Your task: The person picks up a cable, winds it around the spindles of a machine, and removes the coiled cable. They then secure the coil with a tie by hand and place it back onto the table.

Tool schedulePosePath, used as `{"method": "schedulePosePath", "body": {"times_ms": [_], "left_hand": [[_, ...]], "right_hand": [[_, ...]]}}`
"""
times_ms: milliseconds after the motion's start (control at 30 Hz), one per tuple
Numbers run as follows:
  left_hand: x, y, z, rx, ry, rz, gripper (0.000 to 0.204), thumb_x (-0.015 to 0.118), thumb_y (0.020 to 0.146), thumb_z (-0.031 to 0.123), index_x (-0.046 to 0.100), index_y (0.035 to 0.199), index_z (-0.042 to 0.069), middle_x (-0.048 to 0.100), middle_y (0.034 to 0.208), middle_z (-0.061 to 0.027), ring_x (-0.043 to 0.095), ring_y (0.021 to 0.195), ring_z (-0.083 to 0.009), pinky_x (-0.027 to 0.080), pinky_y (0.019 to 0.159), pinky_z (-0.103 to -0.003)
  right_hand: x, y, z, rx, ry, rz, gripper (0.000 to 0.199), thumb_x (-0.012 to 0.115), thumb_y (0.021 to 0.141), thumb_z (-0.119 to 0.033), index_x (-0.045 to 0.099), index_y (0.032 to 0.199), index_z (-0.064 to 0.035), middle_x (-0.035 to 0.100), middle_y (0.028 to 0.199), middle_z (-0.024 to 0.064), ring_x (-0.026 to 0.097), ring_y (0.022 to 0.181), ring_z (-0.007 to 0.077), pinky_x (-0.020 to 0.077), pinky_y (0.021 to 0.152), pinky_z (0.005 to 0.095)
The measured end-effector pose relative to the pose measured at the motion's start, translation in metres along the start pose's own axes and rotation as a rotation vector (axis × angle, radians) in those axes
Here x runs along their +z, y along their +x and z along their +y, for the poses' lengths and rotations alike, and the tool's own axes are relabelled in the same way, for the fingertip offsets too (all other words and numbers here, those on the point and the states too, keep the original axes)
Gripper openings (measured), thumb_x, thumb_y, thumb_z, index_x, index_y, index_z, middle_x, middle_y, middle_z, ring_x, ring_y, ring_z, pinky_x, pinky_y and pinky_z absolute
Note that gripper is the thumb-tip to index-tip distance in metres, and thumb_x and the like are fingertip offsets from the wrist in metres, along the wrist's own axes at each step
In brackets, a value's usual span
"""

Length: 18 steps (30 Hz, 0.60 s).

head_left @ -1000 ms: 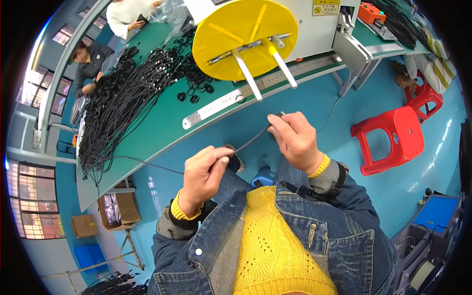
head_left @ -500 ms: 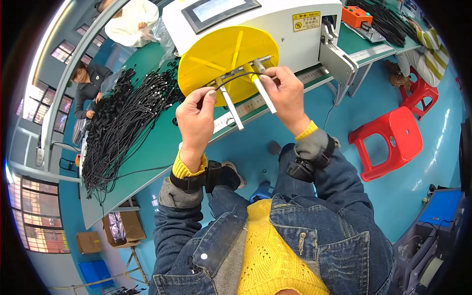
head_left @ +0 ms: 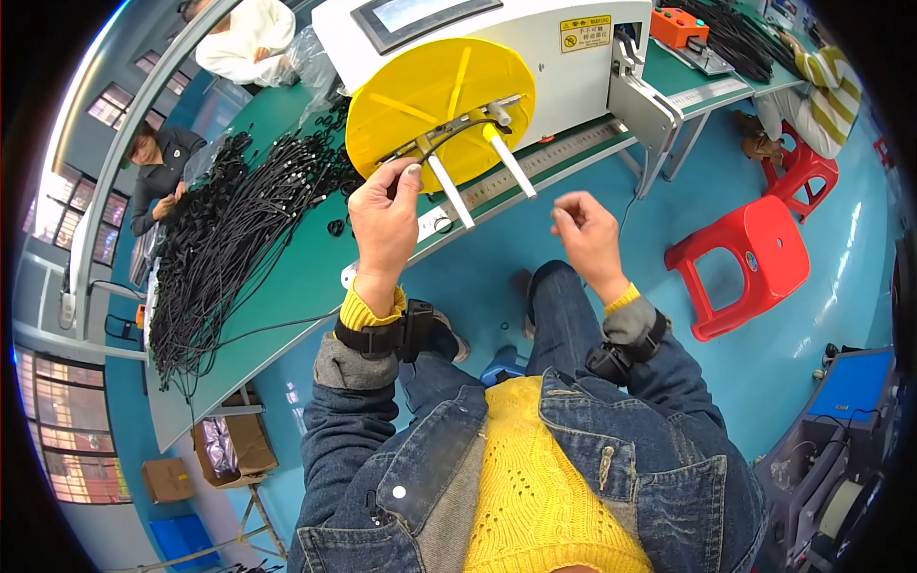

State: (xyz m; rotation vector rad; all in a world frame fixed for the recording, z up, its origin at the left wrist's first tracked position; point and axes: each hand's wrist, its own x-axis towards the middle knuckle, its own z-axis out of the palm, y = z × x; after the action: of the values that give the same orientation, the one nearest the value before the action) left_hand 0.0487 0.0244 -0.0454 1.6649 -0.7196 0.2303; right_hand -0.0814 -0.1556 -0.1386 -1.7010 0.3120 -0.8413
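Red plastic stool [head_left: 755, 258], right of centre, on blue floor. Heap of black cables [head_left: 229, 239], left, on green bench [head_left: 287, 296]. Cardboard boxes [head_left: 224, 449], lower left. Orange box [head_left: 676, 26], top right. Seated co-workers, upper left and upper right.

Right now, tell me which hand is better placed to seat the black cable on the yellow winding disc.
Left. The left hand already pinches the black cable at the yellow disc, beside its white pegs. The right hand is lower, off the disc, apparently only trailing the thin cable.
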Motion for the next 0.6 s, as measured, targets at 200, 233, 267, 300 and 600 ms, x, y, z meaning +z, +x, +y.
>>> {"method": "schedulePosePath", "body": {"times_ms": [200, 233, 267, 300, 600], "left_hand": [[-0.001, -0.001, 0.005, 0.030, 0.006, 0.029, 0.015, 0.061, 0.083, 0.010, 0.064, 0.090, -0.002, 0.059, 0.065, -0.0021, 0.049, 0.056, -0.0074, 0.040, 0.052, -0.023], [-0.004, -0.002, 0.009, 0.028, 0.009, 0.034, 0.015, 0.061, 0.083, 0.010, 0.064, 0.090, -0.002, 0.059, 0.065, -0.0021, 0.049, 0.056, -0.0074, 0.040, 0.052, -0.023], [-0.008, -0.002, 0.013, 0.134, 0.152, 0.006, 0.015, 0.062, 0.083, 0.011, 0.064, 0.091, -0.001, 0.058, 0.064, -0.0037, 0.049, 0.055, -0.0103, 0.040, 0.051, -0.024], [-0.012, -0.002, 0.019, 0.240, 0.294, -0.024, 0.015, 0.062, 0.082, 0.011, 0.065, 0.092, 0.000, 0.057, 0.064, -0.0053, 0.050, 0.054, -0.0132, 0.041, 0.050, -0.026], [-0.016, -0.020, 0.048, 0.424, 0.564, -0.089, 0.019, 0.060, 0.082, 0.010, 0.063, 0.100, 0.005, 0.054, 0.065, -0.0105, 0.051, 0.053, -0.0243, 0.042, 0.050, -0.031]], "right_hand": [[-0.011, -0.029, 0.016, 0.231, 0.028, -0.131, 0.005, 0.055, 0.083, -0.005, 0.056, 0.086, -0.0001, 0.058, 0.070, 0.0018, 0.054, 0.057, 0.0060, 0.0432, 0.050, 0.0189], [-0.009, -0.031, 0.017, 0.231, 0.029, -0.137, 0.005, 0.055, 0.083, -0.005, 0.056, 0.086, -0.0001, 0.058, 0.070, 0.0018, 0.054, 0.057, 0.0060, 0.0432, 0.050, 0.0189], [-0.007, -0.032, 0.017, 0.238, 0.050, -0.158, 0.005, 0.055, 0.084, -0.005, 0.056, 0.086, -0.0002, 0.057, 0.069, 0.0018, 0.054, 0.057, 0.0061, 0.0432, 0.050, 0.0189], [-0.006, -0.033, 0.017, 0.244, 0.071, -0.178, 0.005, 0.055, 0.084, -0.005, 0.056, 0.086, -0.0002, 0.057, 0.069, 0.0018, 0.053, 0.056, 0.0061, 0.0432, 0.050, 0.0190], [-0.006, -0.041, 0.016, 0.310, 0.102, -0.263, 0.005, 0.054, 0.084, -0.005, 0.056, 0.085, -0.0004, 0.057, 0.068, 0.0021, 0.053, 0.056, 0.0061, 0.0425, 0.051, 0.0189]]}}
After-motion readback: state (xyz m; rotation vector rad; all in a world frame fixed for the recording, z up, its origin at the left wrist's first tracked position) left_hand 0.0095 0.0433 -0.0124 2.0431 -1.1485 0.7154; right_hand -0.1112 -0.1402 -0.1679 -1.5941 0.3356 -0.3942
